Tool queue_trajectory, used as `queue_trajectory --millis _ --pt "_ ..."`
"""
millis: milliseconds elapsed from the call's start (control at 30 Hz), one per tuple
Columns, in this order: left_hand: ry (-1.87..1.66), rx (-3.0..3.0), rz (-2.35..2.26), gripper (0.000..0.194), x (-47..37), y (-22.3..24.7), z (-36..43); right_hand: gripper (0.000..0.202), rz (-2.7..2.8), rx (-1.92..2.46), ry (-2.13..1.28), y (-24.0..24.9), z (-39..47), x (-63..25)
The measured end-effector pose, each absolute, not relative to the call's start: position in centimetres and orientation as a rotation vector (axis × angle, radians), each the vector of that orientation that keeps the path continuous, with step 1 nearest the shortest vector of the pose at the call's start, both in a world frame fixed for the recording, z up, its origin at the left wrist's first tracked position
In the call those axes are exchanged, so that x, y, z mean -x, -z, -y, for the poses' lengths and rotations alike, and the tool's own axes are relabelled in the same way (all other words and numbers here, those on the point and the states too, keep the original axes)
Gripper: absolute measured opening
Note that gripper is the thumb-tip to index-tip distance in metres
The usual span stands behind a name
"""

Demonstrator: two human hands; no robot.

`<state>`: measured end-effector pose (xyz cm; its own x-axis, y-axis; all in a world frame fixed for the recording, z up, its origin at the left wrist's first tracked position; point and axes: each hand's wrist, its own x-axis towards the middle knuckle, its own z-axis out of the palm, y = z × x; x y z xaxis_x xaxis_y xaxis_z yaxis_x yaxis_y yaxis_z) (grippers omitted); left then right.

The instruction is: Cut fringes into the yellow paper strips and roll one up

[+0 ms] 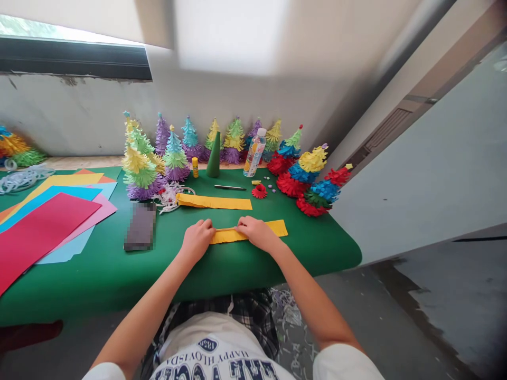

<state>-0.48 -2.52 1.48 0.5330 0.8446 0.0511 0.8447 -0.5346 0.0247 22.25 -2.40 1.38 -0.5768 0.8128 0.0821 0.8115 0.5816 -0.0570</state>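
Note:
A yellow paper strip with a fringed lower edge lies flat on the green table cover. My left hand is closed with its fingertips on the strip's left end. My right hand pinches the strip's upper edge right of the middle, and the strip's right end sticks out past it. Between the two hands the upper edge looks narrowly folded. Just behind the hands lies a second yellow strip, its left end curled over.
Behind are a dark green cone, a glue stick, a bottle, a pen and several fringed paper trees. At left lie a phone and coloured sheets. Paper scraps litter the floor.

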Motion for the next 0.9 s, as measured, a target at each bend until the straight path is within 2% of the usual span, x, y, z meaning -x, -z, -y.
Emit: queue_trajectory --millis 167,533,733,900 --pt "0.178 2.74 1.345 0.019 0.5 -0.7 2.7 0.036 2.623 1.312 0.272 0.9 3.4 -22.8" --pt "0.122 2.674 1.324 0.032 0.4 -0.3 3.0 0.034 2.577 1.463 0.321 0.4 4.0 -22.4" --pt "0.127 2.702 1.349 0.031 0.1 -0.5 3.3 0.034 2.623 1.427 0.192 0.1 3.6 -23.4" --pt "0.088 2.696 1.36 0.03 0.0 -0.7 3.2 0.034 2.597 1.419 -0.169 -1.4 2.6 -24.3"
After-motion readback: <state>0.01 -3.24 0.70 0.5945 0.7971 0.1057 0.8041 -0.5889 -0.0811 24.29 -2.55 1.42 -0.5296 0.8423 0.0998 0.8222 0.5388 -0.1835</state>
